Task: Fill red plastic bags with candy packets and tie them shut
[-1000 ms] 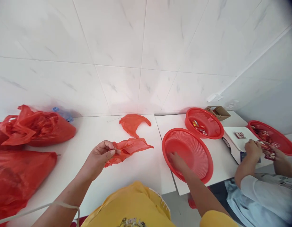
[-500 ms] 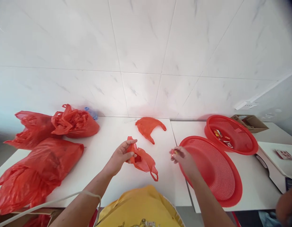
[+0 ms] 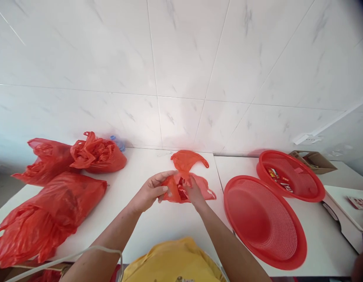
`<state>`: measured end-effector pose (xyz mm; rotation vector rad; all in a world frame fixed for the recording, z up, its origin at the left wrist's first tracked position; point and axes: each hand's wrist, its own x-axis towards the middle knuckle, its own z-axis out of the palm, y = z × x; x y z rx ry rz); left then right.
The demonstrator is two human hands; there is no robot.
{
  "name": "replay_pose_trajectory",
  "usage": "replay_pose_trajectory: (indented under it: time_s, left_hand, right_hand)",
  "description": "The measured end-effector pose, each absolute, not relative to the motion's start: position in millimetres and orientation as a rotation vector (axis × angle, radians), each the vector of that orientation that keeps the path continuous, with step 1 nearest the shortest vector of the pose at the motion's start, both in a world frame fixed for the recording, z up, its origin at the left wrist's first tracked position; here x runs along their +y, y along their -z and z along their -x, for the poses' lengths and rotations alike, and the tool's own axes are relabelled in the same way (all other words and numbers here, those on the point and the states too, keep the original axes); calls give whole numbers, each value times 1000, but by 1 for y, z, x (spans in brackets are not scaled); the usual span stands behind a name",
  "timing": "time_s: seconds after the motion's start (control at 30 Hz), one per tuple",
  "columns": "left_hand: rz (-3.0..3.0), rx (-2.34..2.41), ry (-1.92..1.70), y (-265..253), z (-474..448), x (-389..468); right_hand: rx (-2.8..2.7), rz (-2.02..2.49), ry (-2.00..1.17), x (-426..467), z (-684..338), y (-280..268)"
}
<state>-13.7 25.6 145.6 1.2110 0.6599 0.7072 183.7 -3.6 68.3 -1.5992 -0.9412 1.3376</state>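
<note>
You have bare counter [image 3: 158,231] between your forearms and left of your left hand [image 3: 153,188], passable as far as the filled bags [image 3: 56,207], which block beyond. Behind your hands, a loose bag [image 3: 186,159] lies in the way; the wall [image 3: 181,58] closes the rear. Right of your right hand [image 3: 193,191], you have a narrow strip before the near basket's raised rim [image 3: 301,239]. A cable [image 3: 95,247] crosses your left forearm.

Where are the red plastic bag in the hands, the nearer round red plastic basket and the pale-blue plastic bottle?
Held red plastic bag [image 3: 173,192], head view: left part.
Nearer round red plastic basket [image 3: 283,235], head view: perforated wall.
Pale-blue plastic bottle [image 3: 120,144], head view: body.
</note>
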Motion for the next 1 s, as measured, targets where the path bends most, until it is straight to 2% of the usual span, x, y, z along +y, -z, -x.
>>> replay_pose_trajectory:
  time_s: [0.17,0.3,0.37,0.47,0.53,0.7,0.9,1.0]
  left_hand:
    - [-1176,896,-736,-129,37,30]
    - [-1138,1065,-719,-110,49,26]
    - [-1138,1116,-700,-105,53,23]
    - [-1155,1149,-676,-103,56,19]
    - [-1166,1146,-668,-103,57,18]
    - [-1206,1135,-660,-110,59,23]
    - [-1237,1087,-803,-123,62,40]
    - [-1231,1102,-815,-120,60,45]
  right_hand:
    - [-1067,1840,-1221,-37,-227,-77]
    - [-1172,1802,-1277,-74,-242,-84]
    - [-1176,1828,-1131,-85,-238,-84]
    - [-1168,1935,-736,-89,-223,-72]
    - [-1208,1971,-638,-84,-214,-58]
    - [-1148,2053,-896,-56,-221,-49]
    - [-975,1406,-1225,-29,-241,-109]
    - [-1064,1458,-1262,-22,-236,-130]
